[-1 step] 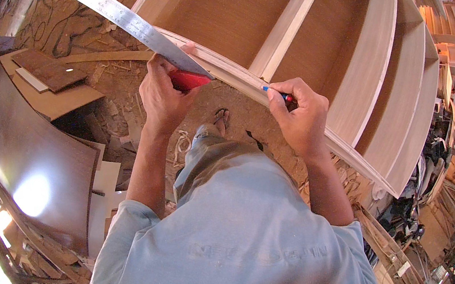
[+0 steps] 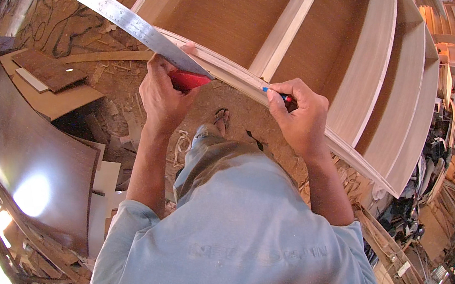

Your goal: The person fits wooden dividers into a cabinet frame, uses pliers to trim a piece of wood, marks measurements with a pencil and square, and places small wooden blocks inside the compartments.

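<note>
My left hand (image 2: 163, 93) is closed around the red handle of a try square (image 2: 134, 25). Its long steel blade, with printed marks, slants up to the far left. Some of its fingers reach the front edge of a pale wooden cabinet (image 2: 370, 66). My right hand (image 2: 301, 109) pinches a small pen (image 2: 290, 99) with a blue tip and a red part; the rest of it is hidden in the fingers. The blue tip is at the cabinet's moulded front edge, just below where a divider (image 2: 292, 24) meets it.
On the left stands a large glossy brown panel (image 2: 41, 166), with smaller board offcuts (image 2: 52, 73) beyond it. Wood scraps and cables litter the dirt floor (image 2: 106, 94). My sandalled foot (image 2: 222, 121) is below the cabinet edge. Dark clutter (image 2: 404, 216) lies at the right.
</note>
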### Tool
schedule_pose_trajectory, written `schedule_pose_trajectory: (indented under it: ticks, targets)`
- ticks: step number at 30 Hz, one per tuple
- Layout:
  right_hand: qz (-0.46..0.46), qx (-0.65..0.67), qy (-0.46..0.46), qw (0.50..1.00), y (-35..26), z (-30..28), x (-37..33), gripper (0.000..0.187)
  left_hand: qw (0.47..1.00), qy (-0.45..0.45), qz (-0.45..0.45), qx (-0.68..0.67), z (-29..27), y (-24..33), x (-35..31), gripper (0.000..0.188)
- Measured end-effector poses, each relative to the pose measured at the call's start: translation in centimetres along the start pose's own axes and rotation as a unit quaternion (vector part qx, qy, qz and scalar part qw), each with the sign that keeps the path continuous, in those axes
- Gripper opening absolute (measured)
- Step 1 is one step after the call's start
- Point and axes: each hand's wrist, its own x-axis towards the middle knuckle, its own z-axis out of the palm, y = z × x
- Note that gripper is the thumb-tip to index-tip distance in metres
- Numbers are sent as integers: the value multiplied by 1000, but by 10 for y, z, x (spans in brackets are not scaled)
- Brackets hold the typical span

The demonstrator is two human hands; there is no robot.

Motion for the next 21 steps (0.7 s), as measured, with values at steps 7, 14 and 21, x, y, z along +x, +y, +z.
schedule_pose_trajectory:
  ticks: [7,14,21]
  targets:
    - [-25,11,18,999,2,3,-1,9,999,-4,-31,19,3,-8,-2,77]
    - [-13,9,3,1000,1,0,-1,9,1000,-10,-11,18,-2,-3,1,76]
    - [-21,13,11,1000,2,1,0,8,1000,-11,-24,16,1,-9,-1,78]
